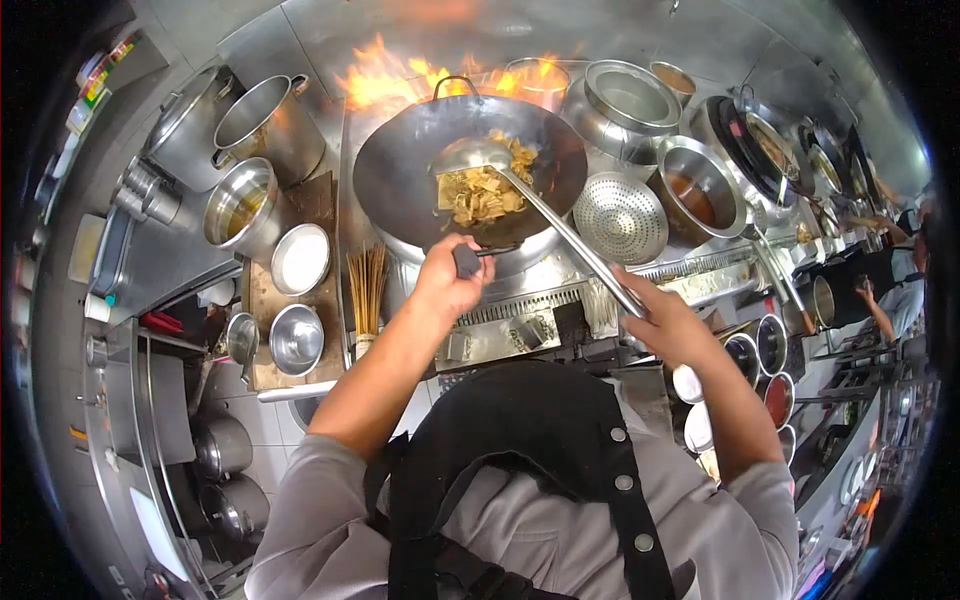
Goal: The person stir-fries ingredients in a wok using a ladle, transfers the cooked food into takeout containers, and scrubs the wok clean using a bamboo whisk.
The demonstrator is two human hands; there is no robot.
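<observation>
A large dark wok [400,170] sits over the burner with flames [400,80] rising behind its far rim. Sliced brownish food [487,200] lies in the middle of it. My left hand [455,278] is closed at the near rim, gripping the wok handle with a dark folded cloth or pad [467,262] at the fingers. In my right hand [665,318] is the long metal handle of a ladle [472,156]; its bowl rests inside the wok, against the food.
Right of the wok lie a perforated strainer [620,218] and a pot of reddish-brown liquid [692,200]. To the left stand tall pots [265,125], a bowl of white contents [300,259] and a bamboo brush [366,290]. Another person's arm [880,315] shows at far right.
</observation>
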